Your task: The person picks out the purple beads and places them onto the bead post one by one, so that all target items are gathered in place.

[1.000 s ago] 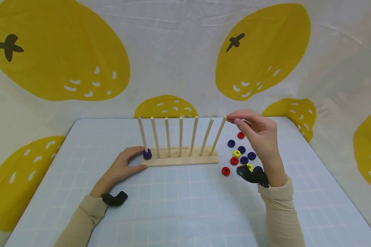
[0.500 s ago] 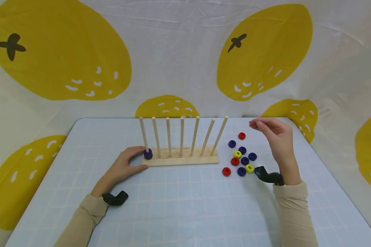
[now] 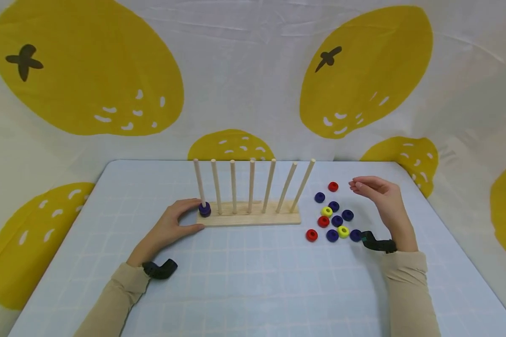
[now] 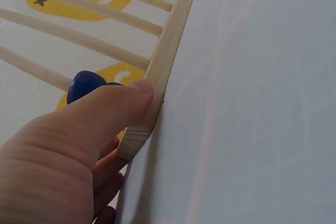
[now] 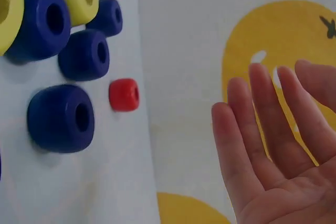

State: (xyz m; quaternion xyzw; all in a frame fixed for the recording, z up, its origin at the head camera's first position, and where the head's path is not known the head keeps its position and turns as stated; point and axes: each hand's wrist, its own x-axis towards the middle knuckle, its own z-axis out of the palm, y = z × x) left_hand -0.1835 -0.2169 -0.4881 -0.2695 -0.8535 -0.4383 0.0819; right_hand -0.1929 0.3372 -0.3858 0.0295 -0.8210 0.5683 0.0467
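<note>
Your left hand grips left end of rack, thumb against base's front. Rack upright, toward surface's back edge; blue beads low on leftmost peg. Your right hand raised, fingers extended, between loose beads and surface's right edge. Loose beads red, yellow, blue, scattered just beyond rack's right end.

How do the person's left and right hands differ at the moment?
The left hand grips the end of the wooden base; the right hand holds nothing.
The left hand is beside the peg that carries blue beads; the right hand hangs above the table, near the loose beads.
Both come out of beige sleeves.
</note>
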